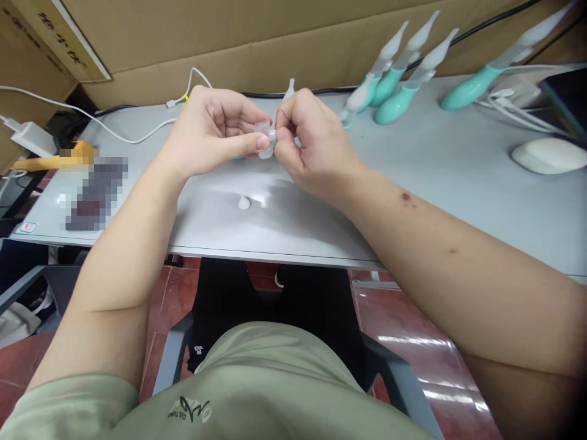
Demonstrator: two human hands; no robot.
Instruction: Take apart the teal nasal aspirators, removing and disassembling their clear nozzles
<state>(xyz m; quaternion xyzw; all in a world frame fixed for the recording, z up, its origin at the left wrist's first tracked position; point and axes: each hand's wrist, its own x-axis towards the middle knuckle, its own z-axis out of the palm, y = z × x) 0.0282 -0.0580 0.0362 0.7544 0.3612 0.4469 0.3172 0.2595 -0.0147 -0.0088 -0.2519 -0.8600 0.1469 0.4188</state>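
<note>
At the left of the grey table (215,235), a white charger (34,139) lies near the far side, with a yellow-orange object (76,157) and a dark, pixelated item (94,195) nearer. A white cable (121,137) curves towards the left hand (202,131). That hand's thumb and fingers are clamped on a clear plastic piece (263,146), raised above the table near the middle, probably to steady its wider body. A small white piece (244,202) lies on the table nearer the person. The right hand (316,137) has its thumb and forefinger pinched together at the clear piece's narrow right end, its other fingers curled in; this seems to give a fine grip against the left hand's hold, though the fingertips hide exactly what they pinch. A white tip (290,88) shows behind the hands, and another (360,96) just beyond the right wrist. Farther right are 3 teal-bulbed devices (397,105) close together and 1 separate teal device (472,88), their tips pointing away, perhaps to keep them out of the working area. A white rounded object (548,156) sits at the far right.
</note>
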